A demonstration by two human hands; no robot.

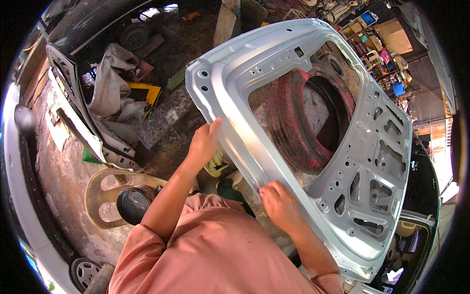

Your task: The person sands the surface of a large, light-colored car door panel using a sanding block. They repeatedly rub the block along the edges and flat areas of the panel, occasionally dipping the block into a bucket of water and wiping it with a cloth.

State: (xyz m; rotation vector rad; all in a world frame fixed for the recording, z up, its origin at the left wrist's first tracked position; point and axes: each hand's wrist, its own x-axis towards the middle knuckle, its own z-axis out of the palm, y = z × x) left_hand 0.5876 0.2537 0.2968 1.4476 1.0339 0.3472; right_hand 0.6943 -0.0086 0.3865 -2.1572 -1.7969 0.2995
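Hands first: right hand (pixel 280 205) lies narrow, fingers together and flat on the near pillar of the silver door shell (pixel 313 122); left hand (pixel 204 142) is curled around that pillar's edge further up, steadying it. Shell stands tilted, leaning over the red-painted tyre (pixel 313 117) behind it. My read: keep the left grip firm, work the right hand with even pressure along the pillar, avoid the sharp stamped holes. Beyond: beige plastic chair (pixel 105 196), cluttered shelves (pixel 377 44).
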